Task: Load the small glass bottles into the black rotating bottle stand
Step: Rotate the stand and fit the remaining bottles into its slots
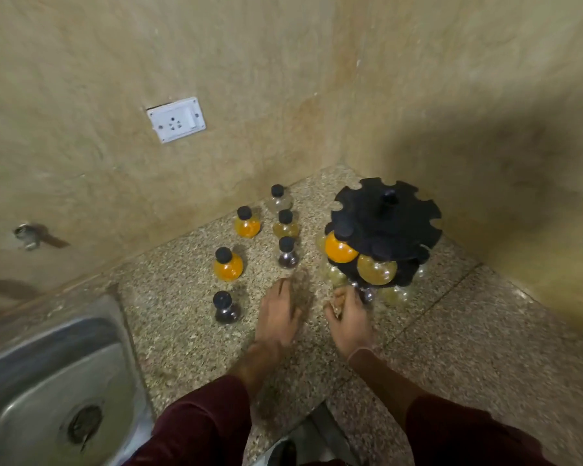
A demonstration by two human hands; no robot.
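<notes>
The black rotating bottle stand (386, 218) sits on the speckled counter in the back right corner, with round glass bottles hanging in its notches, among them an orange one (340, 251) and a yellowish one (376, 270). My right hand (349, 317) is at the stand's lower front, fingers closed on a dark-filled bottle (366, 293) by the lower tier. My left hand (280, 314) hovers flat over the counter, fingers loosely apart, holding nothing. Several black-capped bottles stand loose to the left, including orange ones (228, 265) (247, 223) and dark ones (225, 307) (287, 253).
A steel sink (48, 381) fills the lower left, its rim next to the counter's left edge. Tiled walls (283, 79) close the corner behind and to the right of the stand. A white wall socket (176, 120) is mounted above the bottles.
</notes>
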